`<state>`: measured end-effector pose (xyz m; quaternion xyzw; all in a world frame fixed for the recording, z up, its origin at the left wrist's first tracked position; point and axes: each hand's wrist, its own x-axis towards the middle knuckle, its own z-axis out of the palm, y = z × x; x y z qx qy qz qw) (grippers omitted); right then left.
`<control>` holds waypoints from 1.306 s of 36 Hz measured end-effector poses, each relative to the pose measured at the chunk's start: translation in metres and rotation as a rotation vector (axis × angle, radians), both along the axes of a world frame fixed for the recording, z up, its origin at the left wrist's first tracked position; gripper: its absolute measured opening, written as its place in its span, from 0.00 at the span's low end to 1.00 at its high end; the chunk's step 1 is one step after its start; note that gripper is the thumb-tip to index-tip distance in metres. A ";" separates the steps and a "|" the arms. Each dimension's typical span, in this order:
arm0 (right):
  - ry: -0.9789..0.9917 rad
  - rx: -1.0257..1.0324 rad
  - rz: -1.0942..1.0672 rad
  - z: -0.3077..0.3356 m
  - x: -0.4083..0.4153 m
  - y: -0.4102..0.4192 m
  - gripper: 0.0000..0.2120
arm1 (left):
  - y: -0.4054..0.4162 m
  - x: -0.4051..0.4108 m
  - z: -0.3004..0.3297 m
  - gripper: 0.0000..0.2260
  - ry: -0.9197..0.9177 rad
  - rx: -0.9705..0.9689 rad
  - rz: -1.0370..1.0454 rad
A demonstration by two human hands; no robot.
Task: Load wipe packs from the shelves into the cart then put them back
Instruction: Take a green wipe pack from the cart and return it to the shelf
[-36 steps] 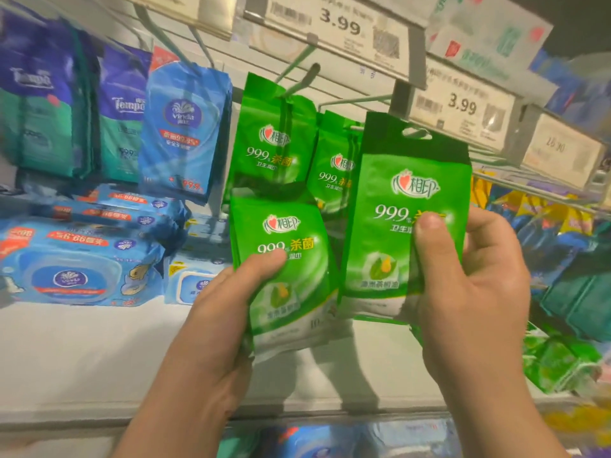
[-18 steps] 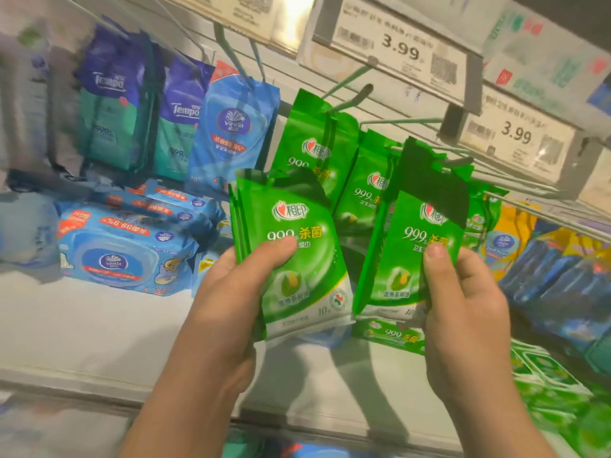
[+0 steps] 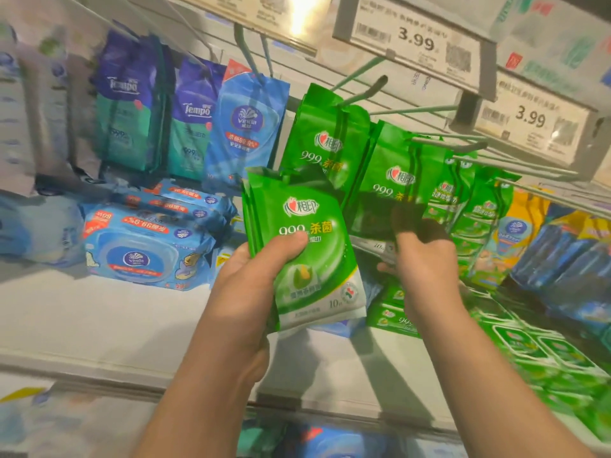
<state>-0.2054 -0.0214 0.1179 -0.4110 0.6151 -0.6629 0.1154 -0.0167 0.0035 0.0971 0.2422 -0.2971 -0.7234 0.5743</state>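
White store shelf (image 3: 99,319) under price tags (image 3: 413,44), lamp glare above.

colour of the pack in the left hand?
Green fading to white at the bottom: the flat plastic wipe pack, clearest in the head view.

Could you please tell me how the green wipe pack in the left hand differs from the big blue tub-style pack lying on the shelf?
The green foil wipe pack is a slim flat pouch; the blue lidded wipe pack is a thick block. The green one is held upright by the left hand; the blue one lies flat on the white shelf. Both carry printed branding.
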 end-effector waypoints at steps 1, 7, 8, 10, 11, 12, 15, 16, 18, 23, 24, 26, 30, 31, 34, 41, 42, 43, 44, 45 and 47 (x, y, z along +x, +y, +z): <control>-0.031 0.033 0.019 -0.006 -0.001 0.002 0.15 | 0.000 -0.001 -0.003 0.17 -0.005 -0.007 -0.007; -0.130 0.008 -0.034 -0.041 0.004 0.025 0.12 | 0.005 -0.001 -0.012 0.23 -0.014 -0.016 -0.014; -0.137 0.015 -0.013 -0.041 0.008 0.030 0.11 | 0.005 -0.002 -0.011 0.21 -0.007 -0.020 -0.015; -0.119 0.037 0.082 -0.035 0.018 0.040 0.12 | 0.007 -0.003 -0.010 0.19 0.019 -0.041 -0.028; -0.106 0.043 0.169 -0.029 0.022 0.045 0.15 | 0.008 -0.004 -0.010 0.19 0.028 -0.055 -0.037; -0.087 0.053 0.274 -0.023 0.027 0.051 0.19 | 0.009 -0.006 -0.011 0.18 0.035 -0.070 -0.041; -0.001 0.137 0.550 -0.007 0.036 0.064 0.22 | 0.010 -0.010 -0.013 0.18 0.028 -0.110 -0.052; 0.033 0.159 0.594 -0.004 0.039 0.067 0.20 | 0.010 -0.011 -0.014 0.19 0.021 -0.124 -0.058; 0.043 0.164 0.620 0.001 0.042 0.070 0.18 | 0.011 -0.012 -0.015 0.19 0.018 -0.136 -0.073; 0.025 0.141 0.592 -0.004 0.039 0.074 0.17 | 0.015 -0.012 -0.014 0.25 0.010 -0.161 -0.086; 0.033 0.133 0.584 -0.004 0.039 0.075 0.16 | 0.016 -0.012 -0.014 0.27 0.013 -0.161 -0.078; 0.037 0.107 0.558 -0.005 0.036 0.078 0.11 | 0.016 -0.012 -0.013 0.28 0.009 -0.157 -0.059; 0.038 0.015 0.475 0.000 0.034 0.088 0.05 | 0.016 -0.015 -0.013 0.22 0.032 -0.144 -0.042; 0.077 -0.009 0.437 0.000 0.033 0.090 0.05 | 0.017 -0.016 -0.014 0.22 0.042 -0.143 -0.045; 0.194 -0.106 0.343 -0.002 0.033 0.102 0.12 | 0.017 -0.018 -0.015 0.22 0.066 -0.139 -0.061; 0.192 -0.280 0.235 0.007 0.029 0.111 0.13 | 0.015 -0.024 -0.016 0.23 0.076 -0.123 -0.046; 0.194 -0.278 0.218 0.008 0.028 0.110 0.14 | 0.015 -0.025 -0.017 0.23 0.069 -0.124 -0.042; 0.202 -0.267 0.202 0.010 0.027 0.109 0.15 | 0.014 -0.025 -0.016 0.23 0.063 -0.125 -0.039; 0.206 -0.255 0.193 0.011 0.026 0.107 0.16 | 0.014 -0.025 -0.016 0.23 0.058 -0.128 -0.036; 0.194 -0.250 0.187 0.012 0.025 0.105 0.16 | 0.014 -0.026 -0.016 0.22 0.057 -0.129 -0.034; 0.166 -0.238 0.175 0.012 0.023 0.102 0.14 | 0.014 -0.026 -0.015 0.22 0.060 -0.131 -0.033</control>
